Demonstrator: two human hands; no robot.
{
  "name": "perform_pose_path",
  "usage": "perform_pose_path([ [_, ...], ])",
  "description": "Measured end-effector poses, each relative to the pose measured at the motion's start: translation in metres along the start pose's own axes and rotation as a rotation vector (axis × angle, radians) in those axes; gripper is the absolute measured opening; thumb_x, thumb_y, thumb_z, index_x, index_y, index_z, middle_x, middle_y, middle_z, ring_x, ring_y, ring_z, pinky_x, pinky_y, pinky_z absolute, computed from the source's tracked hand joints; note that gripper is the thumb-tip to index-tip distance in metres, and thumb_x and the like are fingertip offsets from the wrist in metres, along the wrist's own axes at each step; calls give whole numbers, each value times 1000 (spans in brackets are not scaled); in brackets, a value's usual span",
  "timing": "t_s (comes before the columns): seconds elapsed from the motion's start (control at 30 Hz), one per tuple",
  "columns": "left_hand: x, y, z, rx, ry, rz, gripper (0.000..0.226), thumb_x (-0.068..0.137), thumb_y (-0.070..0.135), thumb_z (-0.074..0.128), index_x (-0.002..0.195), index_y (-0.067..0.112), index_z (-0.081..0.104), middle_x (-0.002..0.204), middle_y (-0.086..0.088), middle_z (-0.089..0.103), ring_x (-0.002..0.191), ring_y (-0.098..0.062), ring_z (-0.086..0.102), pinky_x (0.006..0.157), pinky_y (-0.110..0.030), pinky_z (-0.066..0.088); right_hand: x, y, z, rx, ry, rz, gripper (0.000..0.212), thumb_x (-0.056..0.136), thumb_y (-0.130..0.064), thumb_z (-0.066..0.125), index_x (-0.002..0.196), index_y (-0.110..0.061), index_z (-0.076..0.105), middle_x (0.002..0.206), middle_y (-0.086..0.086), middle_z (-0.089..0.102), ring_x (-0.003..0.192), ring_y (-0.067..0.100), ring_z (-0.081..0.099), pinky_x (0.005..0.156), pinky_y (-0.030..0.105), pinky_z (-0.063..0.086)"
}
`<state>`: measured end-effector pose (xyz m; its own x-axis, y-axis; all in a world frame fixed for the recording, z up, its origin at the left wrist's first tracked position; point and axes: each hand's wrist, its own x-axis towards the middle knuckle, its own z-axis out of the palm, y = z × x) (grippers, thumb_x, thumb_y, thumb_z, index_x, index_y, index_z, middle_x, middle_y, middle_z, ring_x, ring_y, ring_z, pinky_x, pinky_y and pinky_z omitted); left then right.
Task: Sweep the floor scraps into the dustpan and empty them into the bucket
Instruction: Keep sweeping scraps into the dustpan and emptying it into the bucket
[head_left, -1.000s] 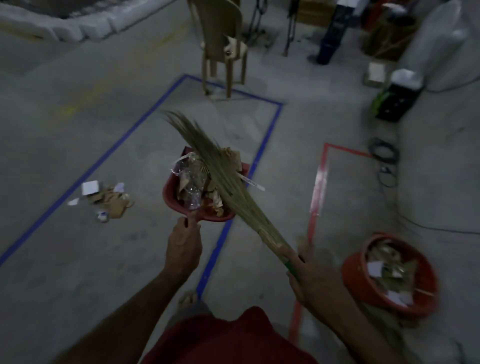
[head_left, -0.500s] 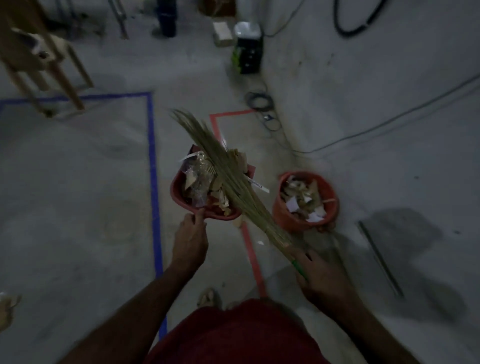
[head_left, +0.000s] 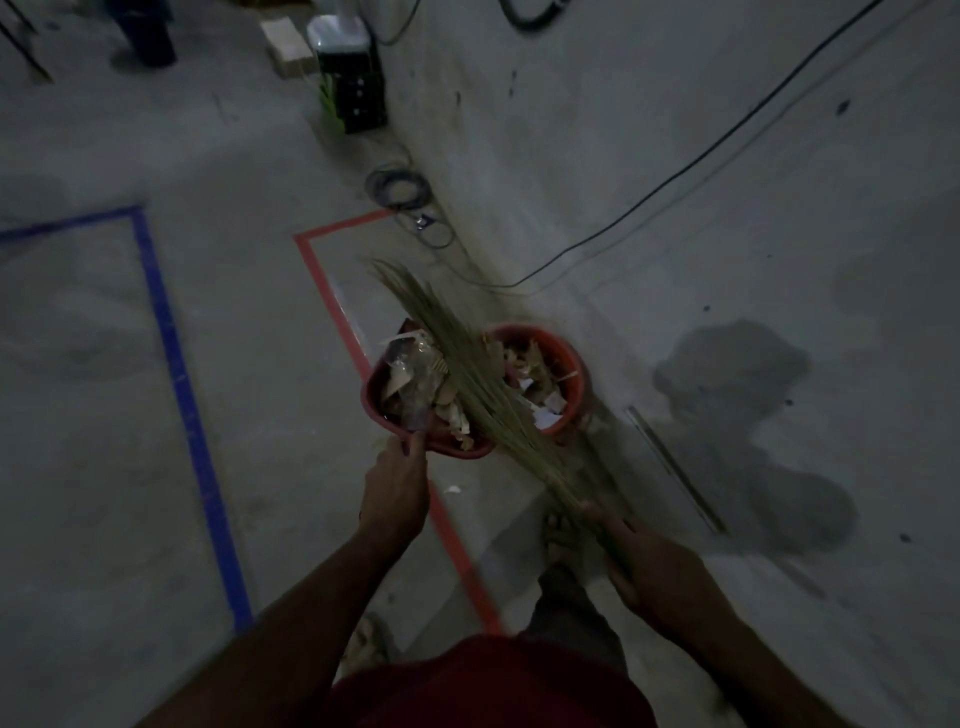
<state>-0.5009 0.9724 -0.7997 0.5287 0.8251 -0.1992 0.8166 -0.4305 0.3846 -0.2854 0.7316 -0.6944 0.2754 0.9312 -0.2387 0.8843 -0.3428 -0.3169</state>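
Left hand (head_left: 396, 493) gripped the red dustpan (head_left: 415, 415) full of scraps (head_left: 415, 379), fingers curled on its near edge, right hand (head_left: 644, 566) fingers wrapped round the broom (head_left: 467, 364) laid over it, red bucket (head_left: 569, 374) just beyond on dim grey concrete floor (head_left: 260, 364) with blue tape (head_left: 182, 395), red tape (head_left: 332, 296), black cable (head_left: 675, 176).

Bucket (head_left: 563, 358) sits on the floor (head_left: 260, 364) ahead of me, scraps (head_left: 540, 382) inside it. My left hand (head_left: 396, 493) holds the dustpan (head_left: 415, 415) just left of the bucket, touching or overlapping its rim, more scraps piled in it. The broom (head_left: 467, 374) in my right hand (head_left: 649, 566) lies across dustpan and bucket's left edge. Tape line (head_left: 332, 291) runs left of the bucket; cable coil (head_left: 400, 187) lies beyond it, box (head_left: 356, 88) farther still.
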Motion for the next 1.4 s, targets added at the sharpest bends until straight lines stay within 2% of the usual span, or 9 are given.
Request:
perform_pose_path([
  [0.2, 69, 88, 45, 50, -110, -61, 62, 90, 9, 62, 146, 14, 36, 119, -16, 50, 100, -36, 56, 70, -41, 45, 50, 121, -9, -93, -87, 17, 89, 81, -29, 67, 152, -50, 18, 83, -12, 52, 53, 2, 36, 42, 18, 34],
  [0.3, 106, 127, 76, 109, -124, -97, 64, 90, 13, 65, 147, 12, 35, 113, -18, 55, 92, -37, 59, 70, -38, 44, 87, 182, -19, -139, -118, 16, 86, 85, -28, 62, 151, -53, 14, 85, -11, 46, 57, 5, 39, 46, 19, 30],
  [0.47, 165, 178, 122, 235, -198, -182, 105, 85, 22, 74, 159, 17, 1, 124, -20, 53, 103, -33, 59, 81, -41, 53, 143, 269, -19, -89, -173, 18, 78, 95, -22, 48, 151, -56, 6, 97, -5, 53, 67, 10, 48, 57, 29, 44],
  [0.57, 189, 201, 139, 265, -206, -227, 90, 90, 15, 64, 159, 15, 6, 124, -20, 53, 109, -34, 56, 85, -42, 52, 173, 306, -14, -72, -160, -14, 72, 90, -12, 64, 146, -44, 31, 84, 3, 57, 59, 15, 56, 50, 33, 52],
  [0.67, 213, 217, 148, 316, -122, -247, 65, 87, 14, 66, 147, 13, 39, 114, -20, 58, 98, -36, 61, 77, -43, 54, 190, 329, -14, -77, -52, -106, 57, 80, -3, 74, 127, -22, 48, 72, 6, 56, 44, 17, 51, 35, 28, 43],
  [0.83, 238, 237, 150, 415, -241, -352, 46, 98, 14, 41, 144, 16, 36, 125, -13, 54, 109, -31, 59, 80, -37, 49, 203, 355, -12, -24, -104, 59, 30, 78, -13, 81, 98, -14, 59, 69, -5, 51, 49, 7, 47, 46, 12, 31],
  [0.97, 243, 241, 146, 453, -267, -399, 37, 98, 14, 44, 135, 16, 43, 122, -12, 54, 108, -29, 59, 80, -35, 48, 205, 374, 0, 10, -150, 144, 27, 88, -29, 69, 111, -15, 65, 78, -12, 48, 62, 0, 43, 53, 6, 24],
  [1.1, 231, 242, 136, 543, -275, -352, 33, 94, 26, 61, 124, 18, 51, 117, -9, 55, 103, -26, 59, 77, -34, 45, 198, 373, 0, 27, -114, 133, 31, 86, -28, 73, 109, -9, 66, 81, -4, 56, 64, 5, 47, 56, 20, 37],
  [1.4, 208, 244, 125, 586, -263, -327, 30, 95, 30, 60, 120, 16, 53, 113, -10, 55, 101, -28, 59, 76, -35, 46, 174, 373, -2, -23, -35, 107, 36, 83, -20, 75, 112, -1, 65, 85, 10, 64, 68, 24, 66, 54, 26, 46],
])
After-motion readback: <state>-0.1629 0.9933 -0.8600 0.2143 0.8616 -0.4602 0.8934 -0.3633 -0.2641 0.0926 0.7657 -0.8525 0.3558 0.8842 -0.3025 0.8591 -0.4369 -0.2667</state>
